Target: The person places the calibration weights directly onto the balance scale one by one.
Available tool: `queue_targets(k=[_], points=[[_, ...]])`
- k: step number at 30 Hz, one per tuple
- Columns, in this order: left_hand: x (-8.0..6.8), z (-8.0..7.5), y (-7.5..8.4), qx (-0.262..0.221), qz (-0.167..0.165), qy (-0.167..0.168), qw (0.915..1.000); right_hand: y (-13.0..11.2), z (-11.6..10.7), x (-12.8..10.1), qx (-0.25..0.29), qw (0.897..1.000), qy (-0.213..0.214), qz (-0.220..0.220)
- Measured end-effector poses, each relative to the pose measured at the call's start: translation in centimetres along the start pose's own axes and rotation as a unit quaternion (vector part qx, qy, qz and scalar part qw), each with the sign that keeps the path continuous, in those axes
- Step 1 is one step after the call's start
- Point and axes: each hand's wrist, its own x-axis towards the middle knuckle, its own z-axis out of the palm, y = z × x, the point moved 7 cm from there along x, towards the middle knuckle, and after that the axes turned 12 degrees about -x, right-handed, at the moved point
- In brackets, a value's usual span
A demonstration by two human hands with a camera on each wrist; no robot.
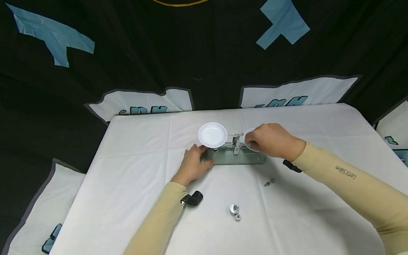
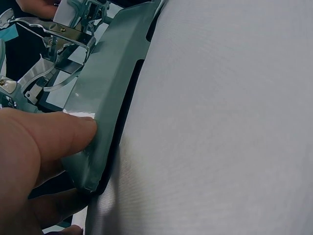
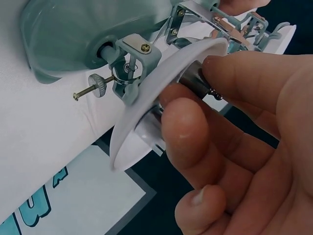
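Observation:
A balance scale with a green base (image 1: pixel 239 159) stands on the table. Its left white pan (image 1: pixel 212 134) holds nothing visible. My left hand (image 1: pixel 191 163) grips the base's left end, thumb on top and fingers around the edge in the left wrist view. Over at the right pan (image 3: pixel 124 132), my right hand (image 1: pixel 273 140) pinches a shiny metal weight (image 3: pixel 194 81) between thumb and fingers. Another metal weight (image 3: pixel 149 127) sits in that pan, partly covered by the fingers. Whether the pinched weight touches the pan, I cannot tell.
Two silver weights, one larger (image 1: pixel 234 208) and one smaller (image 1: pixel 238 217), stand on the white-covered table (image 1: pixel 131 182) in front of the scale. Several tiny weights (image 1: pixel 272 180) lie nearer the right arm. A black curtain (image 1: pixel 215 59) hangs behind the table.

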Motion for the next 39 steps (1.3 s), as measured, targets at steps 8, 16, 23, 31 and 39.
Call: queue_targets(k=[8, 16, 23, 31, 39], points=[[0.0, 0.0, 0.0, 0.003, 0.001, 0.002, 1.0, -0.1, -0.1, 0.2, -0.001, 1.0, 0.008, -0.003], [0.1, -0.1, -0.1, 0.001, 0.001, 0.006, 1.0, 0.0, -0.3, 0.2, 0.001, 1.0, 0.012, -0.004], [0.0, -0.1, -0.1, 0.0, 0.002, 0.003, 1.0, 0.6, -1.3, -0.6, -0.009, 1.0, -0.004, 0.022], [0.1, 0.1, 0.0, -0.001, 0.003, 0.003, 1.0, 2.1, -3.1, -3.6, -0.007, 0.998, -0.016, 0.059], [0.1, 0.0, -0.1, 0.001, 0.002, 0.005, 1.0, 2.9, -3.0, -7.3, -0.002, 0.997, -0.013, 0.073]])
